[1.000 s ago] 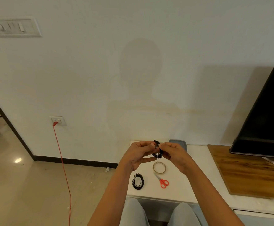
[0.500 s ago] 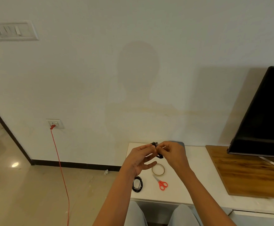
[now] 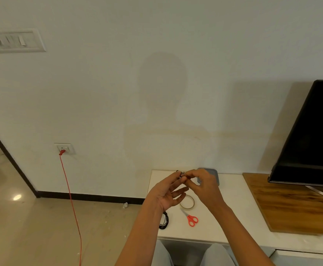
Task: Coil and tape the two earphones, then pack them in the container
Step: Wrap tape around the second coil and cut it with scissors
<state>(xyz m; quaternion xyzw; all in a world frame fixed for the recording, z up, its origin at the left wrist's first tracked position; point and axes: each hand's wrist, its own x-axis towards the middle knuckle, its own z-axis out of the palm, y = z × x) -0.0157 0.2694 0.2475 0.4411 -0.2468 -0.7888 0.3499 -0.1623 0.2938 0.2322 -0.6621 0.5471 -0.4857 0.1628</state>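
Both hands meet above the white table (image 3: 231, 204). My left hand (image 3: 168, 192) and my right hand (image 3: 203, 186) pinch a small black coiled earphone (image 3: 181, 173) between the fingertips; only a sliver of it shows. A second black coiled earphone (image 3: 164, 221) lies on the table near the front left edge, partly hidden by my left forearm. The grey container (image 3: 213, 174) sits at the back of the table, mostly behind my right hand. A roll of clear tape (image 3: 190, 203) lies flat under the hands.
Red-handled scissors (image 3: 191, 219) lie in front of the tape. A wooden board (image 3: 295, 204) and a black TV screen (image 3: 314, 135) stand to the right. A red cable (image 3: 70, 198) hangs from a wall socket (image 3: 63, 148) at the left.
The hands have closed over the coiled earphone, so less of it shows. My left fingers have spread below it. The view has shifted slightly.
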